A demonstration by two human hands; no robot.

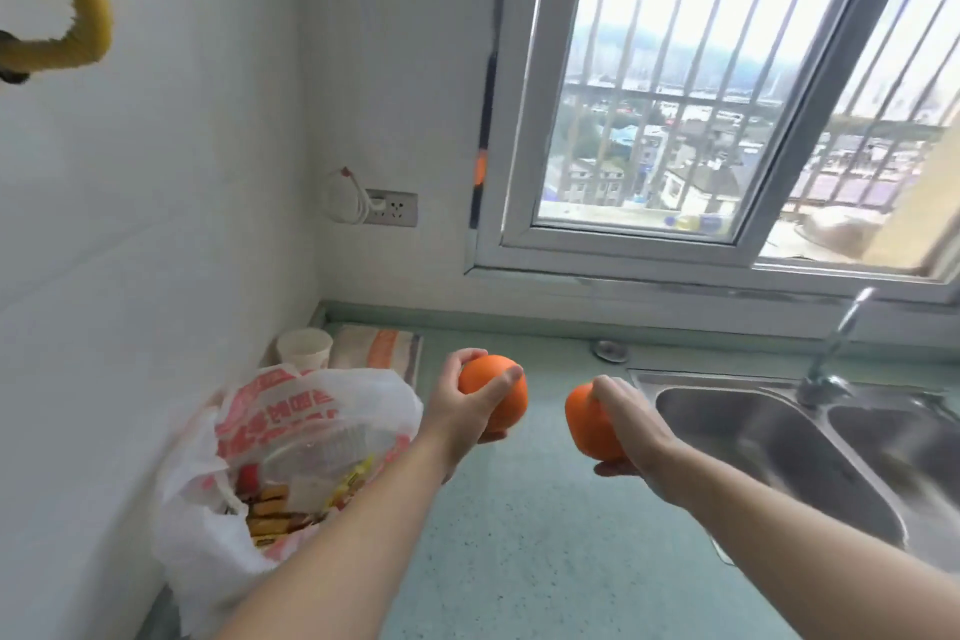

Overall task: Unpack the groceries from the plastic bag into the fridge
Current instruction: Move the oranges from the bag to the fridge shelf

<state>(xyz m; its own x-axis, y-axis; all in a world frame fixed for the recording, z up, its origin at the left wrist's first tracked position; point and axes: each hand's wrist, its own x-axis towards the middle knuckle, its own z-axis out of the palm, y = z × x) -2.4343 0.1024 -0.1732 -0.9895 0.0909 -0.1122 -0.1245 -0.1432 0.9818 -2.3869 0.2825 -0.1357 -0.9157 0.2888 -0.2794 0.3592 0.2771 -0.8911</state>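
A white plastic bag (291,437) with red print stands open on the green counter at the left, against the wall. Inside it I see several small yellow and orange packets (280,509). My left hand (462,411) grips one orange (498,379) above the counter, just right of the bag. My right hand (628,426) grips a second orange (587,424) a little further right, near the sink. Both oranges are held in the air, apart from each other. No fridge is in view.
The green counter (545,535) runs under both arms. A steel double sink (779,437) with a tap (831,353) lies at the right. A paper cup (305,347) and a striped cloth (379,347) sit in the back corner. A barred window (675,94) is behind, a wall socket (392,208) to its left.
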